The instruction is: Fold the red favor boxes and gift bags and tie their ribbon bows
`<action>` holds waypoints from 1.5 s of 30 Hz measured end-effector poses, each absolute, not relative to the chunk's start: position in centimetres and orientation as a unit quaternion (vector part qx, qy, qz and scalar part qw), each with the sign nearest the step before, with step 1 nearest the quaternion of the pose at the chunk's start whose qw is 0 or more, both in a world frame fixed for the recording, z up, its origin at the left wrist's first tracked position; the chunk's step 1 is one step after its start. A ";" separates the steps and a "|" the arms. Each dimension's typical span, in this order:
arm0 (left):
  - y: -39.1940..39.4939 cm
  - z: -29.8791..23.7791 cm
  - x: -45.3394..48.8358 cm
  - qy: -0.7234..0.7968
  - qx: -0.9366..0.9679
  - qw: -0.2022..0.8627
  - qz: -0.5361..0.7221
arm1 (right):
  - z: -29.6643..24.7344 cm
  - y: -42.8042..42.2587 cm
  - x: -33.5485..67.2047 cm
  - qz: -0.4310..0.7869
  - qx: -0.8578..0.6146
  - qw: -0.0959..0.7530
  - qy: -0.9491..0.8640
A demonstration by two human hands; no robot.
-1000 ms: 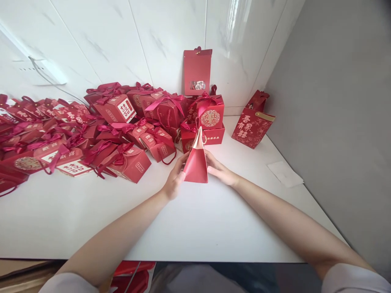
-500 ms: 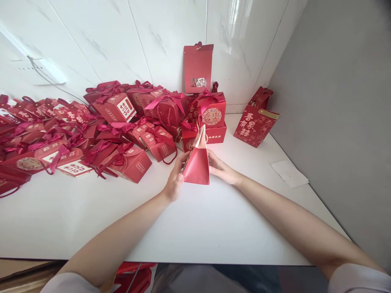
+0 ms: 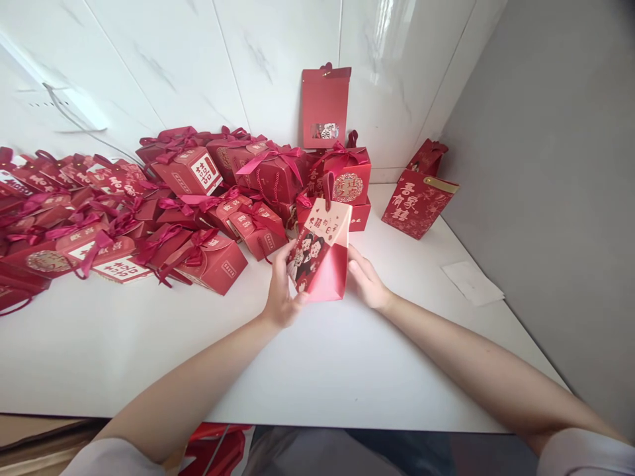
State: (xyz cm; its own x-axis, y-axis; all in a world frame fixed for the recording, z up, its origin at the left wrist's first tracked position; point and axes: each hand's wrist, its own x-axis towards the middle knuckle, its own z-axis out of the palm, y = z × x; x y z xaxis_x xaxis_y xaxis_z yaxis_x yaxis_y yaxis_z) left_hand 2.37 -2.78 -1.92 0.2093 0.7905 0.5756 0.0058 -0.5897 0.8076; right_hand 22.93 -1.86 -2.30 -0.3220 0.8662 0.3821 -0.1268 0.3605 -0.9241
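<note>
A triangular red and cream favour box (image 3: pixel 322 254) stands upright in front of me, printed with a cartoon couple, with a dark red ribbon loop at its top. Its pink side faces right. My left hand (image 3: pixel 284 291) grips its left side, fingers along the edge and thumb at the lower front corner. At its right edge is my right hand (image 3: pixel 370 277), with fingers stretched out and holding nothing; whether the fingertips touch the box is hard to tell. Behind the favour box are stacked red boxes (image 3: pixel 347 175) with a ribbon bow on top.
Many red boxes with ribbon bows (image 3: pixel 213 261) are piled along the left and back. A flat-fronted red box (image 3: pixel 325 99) rises at the wall. On the right stand a red bag-shaped box (image 3: pixel 419 201) and some white paper (image 3: pixel 471 283), beside the grey wall (image 3: pixel 560 165).
The favour box has turned, so its printed couple face now shows more toward me. My right hand's fingers have come out from behind its right edge; my left hand still grips it.
</note>
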 end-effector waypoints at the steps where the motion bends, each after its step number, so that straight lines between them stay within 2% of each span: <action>1: -2.7 -1.8 2.2 0.304 0.705 0.302 0.565 | -2.3 -2.3 22.7 0.499 -0.279 0.508 -0.644; 5: -1.7 -1.5 1.0 0.313 0.751 0.166 0.558 | -2.8 -3.3 21.5 0.607 -0.289 0.455 -0.584; 11: -0.8 -1.5 -0.2 0.238 0.794 0.148 0.539 | -2.6 -1.8 21.4 0.701 -0.278 0.510 -0.413; 16: -1.6 -0.7 0.5 0.298 0.811 0.072 0.499 | -1.8 -1.5 21.9 0.766 -0.242 0.478 -0.354; 19: -1.2 -0.7 0.7 0.272 0.812 0.153 0.493 | -2.0 -1.6 21.8 0.772 -0.257 0.481 -0.328; 24: -0.4 -2.0 0.6 0.244 0.764 0.401 0.441 | -2.3 -1.1 22.1 0.775 -0.283 0.466 -0.321; 30: -0.7 -2.6 0.9 0.234 0.687 0.534 0.433 | -2.3 -0.5 22.7 0.785 -0.286 0.440 -0.329; 33: -0.8 -2.7 0.9 0.242 0.675 0.545 0.435 | -2.5 -0.5 22.7 0.783 -0.279 0.450 -0.327; 40: -0.9 -2.0 1.2 0.249 0.722 0.477 0.435 | -1.9 -0.9 22.5 0.777 -0.261 0.463 -0.338; 45: -1.2 -1.8 1.1 0.296 0.742 0.360 0.481 | -1.5 -1.5 22.1 0.745 -0.247 0.491 -0.377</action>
State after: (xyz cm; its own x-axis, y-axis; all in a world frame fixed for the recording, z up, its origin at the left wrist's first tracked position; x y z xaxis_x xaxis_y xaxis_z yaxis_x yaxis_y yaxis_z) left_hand 1.09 -1.23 -1.75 0.3608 0.7865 0.5013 0.0934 -0.5653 0.8196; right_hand 22.09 -1.54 -1.48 -0.3947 0.9188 0.0017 -0.5462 -0.2331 -0.8046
